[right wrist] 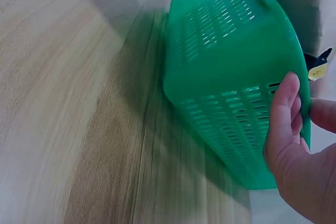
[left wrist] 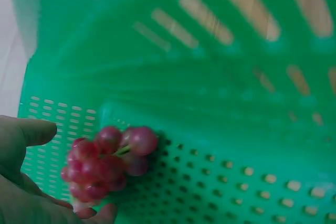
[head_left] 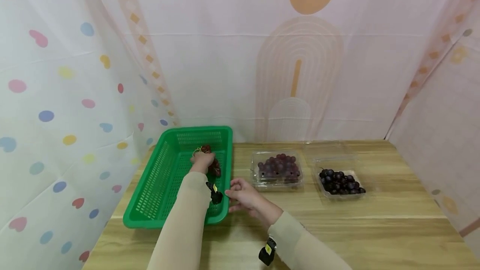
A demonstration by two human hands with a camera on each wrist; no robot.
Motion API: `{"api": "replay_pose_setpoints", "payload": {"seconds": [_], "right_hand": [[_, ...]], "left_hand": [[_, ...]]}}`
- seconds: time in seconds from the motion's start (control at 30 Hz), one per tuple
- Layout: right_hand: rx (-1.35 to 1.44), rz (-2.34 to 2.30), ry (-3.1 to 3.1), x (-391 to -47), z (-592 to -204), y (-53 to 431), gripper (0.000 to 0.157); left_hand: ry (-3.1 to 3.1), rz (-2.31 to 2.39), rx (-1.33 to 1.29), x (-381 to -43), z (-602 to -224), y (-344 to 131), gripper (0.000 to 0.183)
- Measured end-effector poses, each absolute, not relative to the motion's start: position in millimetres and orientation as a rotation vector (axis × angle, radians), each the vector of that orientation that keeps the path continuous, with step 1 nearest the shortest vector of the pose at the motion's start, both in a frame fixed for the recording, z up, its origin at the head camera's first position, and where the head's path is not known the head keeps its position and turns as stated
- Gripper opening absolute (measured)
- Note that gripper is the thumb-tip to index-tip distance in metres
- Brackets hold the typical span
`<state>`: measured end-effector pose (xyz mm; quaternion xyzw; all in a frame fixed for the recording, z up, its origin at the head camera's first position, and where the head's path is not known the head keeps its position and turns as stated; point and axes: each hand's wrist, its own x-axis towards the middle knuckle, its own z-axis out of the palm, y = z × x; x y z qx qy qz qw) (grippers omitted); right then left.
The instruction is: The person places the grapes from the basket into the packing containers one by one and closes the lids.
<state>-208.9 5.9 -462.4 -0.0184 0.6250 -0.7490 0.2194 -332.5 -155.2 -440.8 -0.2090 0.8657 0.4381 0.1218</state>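
Note:
Inside a green plastic basket (head_left: 148, 170), a bunch of red grapes (left wrist: 100, 166) lies on the perforated floor. My left hand (head_left: 202, 161) reaches down to it and partly covers it in the head view. In the left wrist view the left thumb (left wrist: 37, 131) stands straight and apart from the bunch, while fingertips lie right at its near side. My right hand (head_left: 245, 198) holds the basket's right rim, thumb on one side and fingers (right wrist: 283, 103) against the outer wall, as the right wrist view shows.
A lidded clear plastic box (head_left: 277, 182) of red grapes stands right of the basket. Farther right, a clear box with its lid (head_left: 326, 150) raised holds dark grapes (head_left: 339, 182). Patterned curtains (head_left: 217, 74) hang behind the wooden table (head_left: 337, 232) and at both sides.

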Motion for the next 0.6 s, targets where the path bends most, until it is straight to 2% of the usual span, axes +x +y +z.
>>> {"api": "replay_pose_setpoints", "payload": {"seconds": [0.23,0.6], "right_hand": [[-0.040,-2.063,1.723,-210,-461,4,0.024],[0.005,-2.048,1.768,-208,-454,2,0.025]], "left_hand": [[2.564,1.202,-0.684,-326,-446,-157,0.084],[2.598,1.193,-0.616,-327,-455,-158,0.077]]}}
